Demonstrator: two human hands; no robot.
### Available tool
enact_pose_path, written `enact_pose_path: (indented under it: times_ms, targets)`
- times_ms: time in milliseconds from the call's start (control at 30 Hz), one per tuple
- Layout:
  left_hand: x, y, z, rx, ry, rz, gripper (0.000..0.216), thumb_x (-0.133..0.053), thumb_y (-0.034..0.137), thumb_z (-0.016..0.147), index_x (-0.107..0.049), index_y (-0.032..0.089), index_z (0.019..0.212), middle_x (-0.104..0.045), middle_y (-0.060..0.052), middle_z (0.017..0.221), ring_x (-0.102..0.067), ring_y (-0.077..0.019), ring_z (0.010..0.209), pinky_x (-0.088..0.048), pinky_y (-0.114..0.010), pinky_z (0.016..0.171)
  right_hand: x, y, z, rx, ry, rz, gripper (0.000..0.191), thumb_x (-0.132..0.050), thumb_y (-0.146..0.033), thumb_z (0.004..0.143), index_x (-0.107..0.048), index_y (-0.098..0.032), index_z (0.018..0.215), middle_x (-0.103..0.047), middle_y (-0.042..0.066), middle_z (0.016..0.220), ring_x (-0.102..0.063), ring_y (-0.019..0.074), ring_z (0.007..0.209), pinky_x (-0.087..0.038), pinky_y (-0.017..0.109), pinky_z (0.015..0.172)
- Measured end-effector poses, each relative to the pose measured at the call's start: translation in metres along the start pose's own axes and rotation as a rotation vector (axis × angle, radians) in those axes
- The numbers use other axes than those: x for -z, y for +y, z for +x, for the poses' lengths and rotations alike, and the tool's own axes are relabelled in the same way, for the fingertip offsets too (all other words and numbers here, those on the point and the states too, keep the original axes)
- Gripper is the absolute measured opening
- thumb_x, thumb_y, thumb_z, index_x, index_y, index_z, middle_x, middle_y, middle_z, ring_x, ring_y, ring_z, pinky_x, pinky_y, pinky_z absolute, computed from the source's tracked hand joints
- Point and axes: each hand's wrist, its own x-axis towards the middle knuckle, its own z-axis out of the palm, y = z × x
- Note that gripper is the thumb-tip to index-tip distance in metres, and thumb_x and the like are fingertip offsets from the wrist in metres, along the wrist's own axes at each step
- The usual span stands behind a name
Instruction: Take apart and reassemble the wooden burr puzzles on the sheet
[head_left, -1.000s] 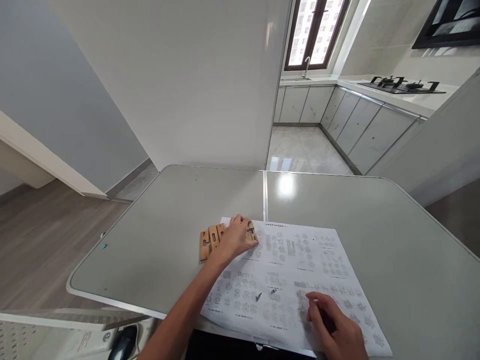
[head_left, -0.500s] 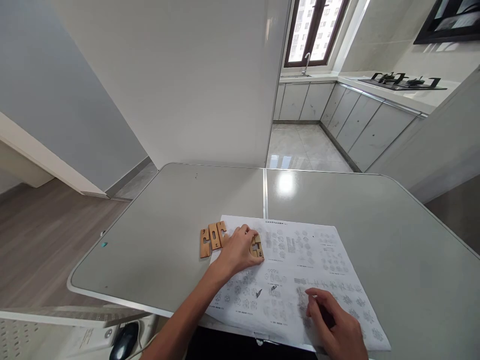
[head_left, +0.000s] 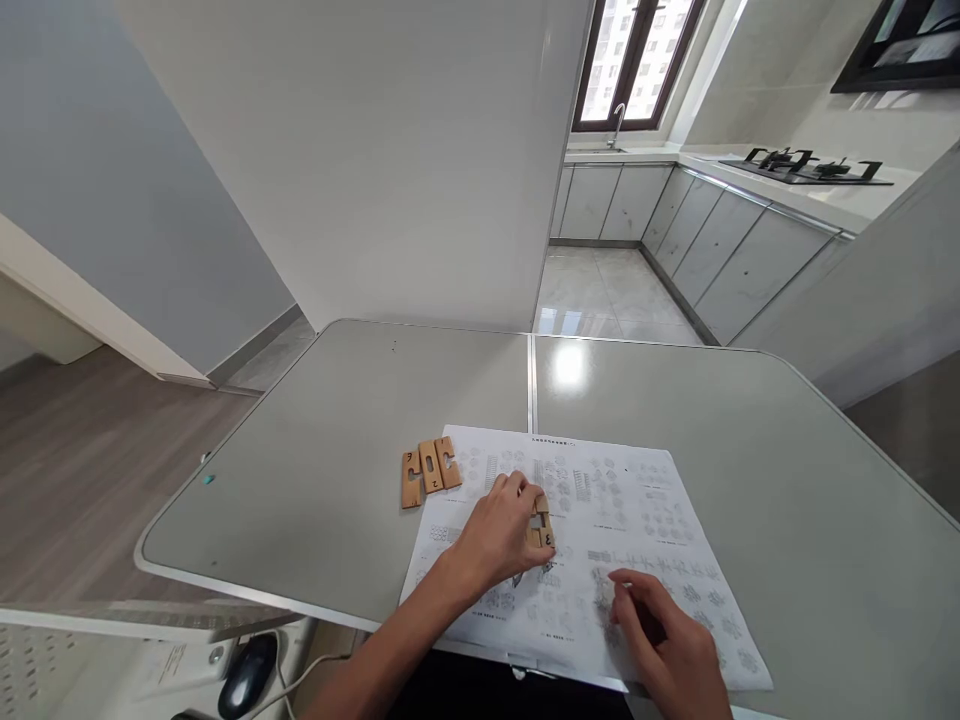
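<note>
My left hand (head_left: 501, 532) is closed around a small notched wooden puzzle piece (head_left: 545, 522) marked with a 3, over the middle of a printed sheet (head_left: 652, 500). My palm and fingers cover part of the piece. To the left, at the sheet's edge, three flat wooden puzzle pieces stand side by side: one with a side notch (head_left: 410, 480), one with an oval slot marked 2 (head_left: 430, 466), and one with a hooked cut-out (head_left: 448, 463). My right hand (head_left: 664, 640) rests on the lower right of the sheet, fingers curled together; whether anything is inside them is hidden.
The sheet lies on a grey folding table (head_left: 300, 480) with a metal seam (head_left: 532, 385). A small teal bit (head_left: 209, 479) is near the left edge. Below left, a black computer mouse (head_left: 247, 675) with a cable sits on a lower surface. A kitchen counter (head_left: 780, 190) stands beyond.
My left hand has moved right and nearer to me with the wooden piece, away from the three other pieces. My right hand has stayed almost in place.
</note>
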Motion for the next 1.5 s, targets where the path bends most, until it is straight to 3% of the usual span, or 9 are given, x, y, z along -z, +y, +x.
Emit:
enact_pose_path:
  times_ms: [167, 267, 433, 533, 633, 767, 1100, 1333, 1500]
  targets:
    - [-0.005, -0.013, -0.012, -0.008, 0.104, -0.082, 0.095, -0.096, 0.041, 0.068, -0.048, 0.027, 0.148, -0.05, -0.015, 0.149, -0.057, -0.0385, 0.128, -0.056, -0.054, 0.1, 0.002, 0.0, 0.002, 0.02, -0.014, 0.002, 0.046, -0.057, -0.065, 0.099, -0.074, -0.022, 0.101, -0.074, 0.003, 0.074, -0.068, 0.0196, 0.063, -0.055, 0.027, 0.062]
    - [-0.007, -0.022, -0.022, 0.006, 0.133, -0.1, 0.1, -0.098, 0.042, 0.066, -0.046, 0.027, 0.15, -0.051, -0.015, 0.148, -0.056, -0.0389, 0.13, -0.054, -0.054, 0.103, 0.006, 0.0, 0.006, 0.058, -0.047, -0.007, 0.043, -0.058, -0.062, 0.099, -0.075, -0.022, 0.102, -0.076, 0.003, 0.078, -0.071, 0.0197, 0.065, -0.057, 0.027, 0.062]
    - [-0.009, -0.032, -0.033, 0.012, 0.164, -0.143, 0.076, -0.095, 0.039, 0.07, -0.059, 0.027, 0.135, -0.056, -0.011, 0.133, -0.061, -0.0345, 0.12, -0.057, -0.049, 0.098, 0.004, -0.008, 0.017, 0.179, -0.159, -0.02, 0.037, -0.056, -0.053, 0.103, -0.074, -0.021, 0.112, -0.076, 0.006, 0.086, -0.069, 0.0186, 0.064, -0.06, 0.027, 0.06]
    - [-0.009, -0.035, -0.041, 0.046, 0.207, -0.201, 0.068, -0.093, 0.039, 0.072, -0.06, 0.027, 0.131, -0.055, -0.009, 0.133, -0.066, -0.0297, 0.107, -0.06, -0.046, 0.091, -0.008, -0.017, 0.023, 0.278, -0.189, -0.003, 0.032, -0.053, -0.046, 0.106, -0.07, -0.023, 0.12, -0.073, 0.011, 0.109, -0.071, 0.0178, 0.069, -0.062, 0.029, 0.064]
    - [-0.009, -0.036, -0.051, 0.027, 0.255, -0.316, 0.063, -0.089, 0.035, 0.077, -0.057, 0.028, 0.131, -0.055, -0.009, 0.139, -0.068, -0.027, 0.108, -0.059, -0.043, 0.095, -0.022, -0.024, 0.029, 0.338, -0.2, -0.038, 0.036, -0.051, -0.044, 0.107, -0.064, -0.025, 0.135, -0.066, 0.013, 0.122, -0.071, 0.0168, 0.069, -0.063, 0.029, 0.061]
    - [-0.009, -0.036, -0.06, 0.04, 0.26, -0.423, 0.061, -0.087, 0.035, 0.08, -0.056, 0.028, 0.132, -0.068, -0.006, 0.124, -0.068, -0.027, 0.111, -0.057, -0.043, 0.099, -0.034, -0.028, 0.035, 0.344, -0.206, -0.135, 0.039, -0.045, -0.041, 0.11, -0.057, -0.027, 0.144, -0.062, 0.012, 0.125, -0.068, 0.0141, 0.062, -0.061, 0.03, 0.057]
    - [-0.02, -0.04, -0.065, 0.068, 0.333, -0.442, 0.064, -0.087, 0.045, 0.08, -0.06, 0.028, 0.135, -0.071, -0.005, 0.114, -0.069, -0.0267, 0.102, -0.057, -0.043, 0.097, -0.045, -0.024, 0.037, 0.363, -0.102, -0.196, 0.032, -0.048, -0.044, 0.109, -0.066, -0.024, 0.127, -0.064, 0.009, 0.117, -0.061, 0.0115, 0.056, -0.056, 0.028, 0.054]
    - [-0.021, -0.041, -0.066, 0.113, 0.347, -0.518, 0.069, -0.087, 0.043, 0.08, -0.057, 0.029, 0.14, -0.071, -0.005, 0.119, -0.067, -0.0247, 0.103, -0.053, -0.043, 0.102, -0.043, -0.026, 0.035, 0.315, -0.078, -0.073, 0.032, -0.052, -0.048, 0.107, -0.069, -0.024, 0.122, -0.057, 0.013, 0.138, -0.059, 0.0092, 0.057, -0.06, 0.029, 0.06]
    - [-0.019, -0.044, -0.068, 0.077, 0.325, -0.641, 0.04, -0.083, 0.046, 0.08, -0.064, 0.022, 0.104, -0.062, 0.0, 0.086, -0.055, -0.0153, 0.073, -0.046, -0.028, 0.07, -0.039, -0.031, 0.035, 0.27, -0.083, -0.03, 0.031, -0.054, -0.048, 0.106, -0.069, -0.024, 0.118, -0.049, 0.016, 0.157, -0.06, 0.0079, 0.056, -0.062, 0.031, 0.061]
